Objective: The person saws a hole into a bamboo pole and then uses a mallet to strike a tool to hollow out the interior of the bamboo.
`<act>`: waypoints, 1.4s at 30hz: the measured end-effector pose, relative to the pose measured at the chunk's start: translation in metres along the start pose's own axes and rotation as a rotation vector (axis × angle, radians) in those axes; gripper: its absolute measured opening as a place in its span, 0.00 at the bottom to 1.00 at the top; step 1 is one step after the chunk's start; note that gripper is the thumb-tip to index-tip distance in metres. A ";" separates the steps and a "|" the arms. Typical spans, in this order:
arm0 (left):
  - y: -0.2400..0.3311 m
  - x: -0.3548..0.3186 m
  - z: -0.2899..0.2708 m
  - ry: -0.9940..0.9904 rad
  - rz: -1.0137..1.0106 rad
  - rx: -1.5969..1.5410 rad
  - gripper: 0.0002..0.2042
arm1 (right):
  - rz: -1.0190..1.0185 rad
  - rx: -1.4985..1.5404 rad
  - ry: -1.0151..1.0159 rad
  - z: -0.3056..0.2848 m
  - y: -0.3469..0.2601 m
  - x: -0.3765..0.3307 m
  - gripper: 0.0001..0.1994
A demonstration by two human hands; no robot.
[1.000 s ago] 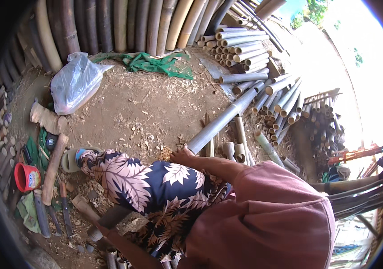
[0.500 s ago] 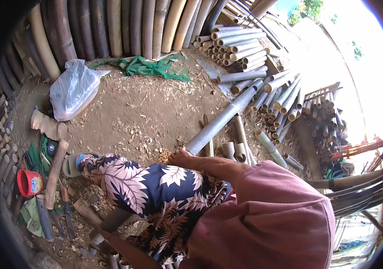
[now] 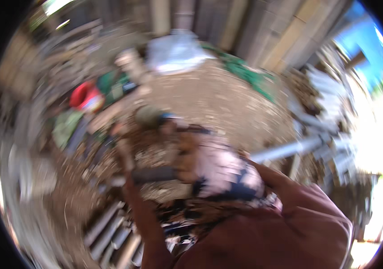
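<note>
Motion blurs this view. A long grey bamboo pole [image 3: 285, 150] slants in from the right and runs behind my raised leg in dark, leaf-patterned cloth [image 3: 227, 168]. My right hand [image 3: 244, 156] is closed on the pole beside the knee, its fingers partly hidden. On the other side of the leg a dark bamboo length [image 3: 153, 175] sticks out, in line with the pole. Close to its end, my left hand [image 3: 129, 175] appears closed round a pale wooden piece [image 3: 124, 152]; the separate fingers are smeared.
A red bucket [image 3: 84, 96], green cloth [image 3: 66, 127] and a wooden billet [image 3: 115, 112] lie to the left. Farther off are a clear plastic bag [image 3: 176, 51] and green netting [image 3: 247, 76]. Cut bamboo [image 3: 111, 237] lies at lower left, with more stacked at right.
The view has swung left, so the bag, bucket and pole appear farther right. My left hand now shows higher in the picture with the wooden piece. My right hand stays at the pole.
</note>
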State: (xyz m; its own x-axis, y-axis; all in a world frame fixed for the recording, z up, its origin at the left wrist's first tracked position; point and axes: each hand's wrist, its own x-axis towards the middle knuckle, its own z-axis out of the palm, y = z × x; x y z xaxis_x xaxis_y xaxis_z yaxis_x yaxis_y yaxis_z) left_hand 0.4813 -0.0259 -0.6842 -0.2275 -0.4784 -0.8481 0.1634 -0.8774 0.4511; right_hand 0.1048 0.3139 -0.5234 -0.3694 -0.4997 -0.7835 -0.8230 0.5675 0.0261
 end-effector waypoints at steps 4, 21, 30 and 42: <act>0.000 0.012 0.014 0.034 0.004 -0.098 0.36 | -0.282 0.107 0.288 -0.038 -0.063 0.019 0.19; -0.012 -0.024 0.043 0.630 0.351 0.103 0.37 | -0.529 -0.693 -0.405 -0.111 -0.160 0.115 0.27; 0.015 -0.071 0.060 0.616 0.051 0.342 0.52 | -1.123 -0.305 0.721 -0.244 -0.397 0.315 0.29; -0.037 -0.068 -0.045 1.344 0.192 -0.602 0.39 | -1.340 -0.471 0.519 -0.232 -0.411 0.322 0.31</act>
State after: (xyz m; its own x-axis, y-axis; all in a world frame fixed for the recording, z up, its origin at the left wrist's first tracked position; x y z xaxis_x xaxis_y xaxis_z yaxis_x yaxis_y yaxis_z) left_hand 0.5340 0.0412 -0.6554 0.8241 0.1031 -0.5569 0.5271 -0.4994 0.6875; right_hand 0.2239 -0.2317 -0.6428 0.7201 -0.6877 -0.0920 -0.6864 -0.6868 -0.2390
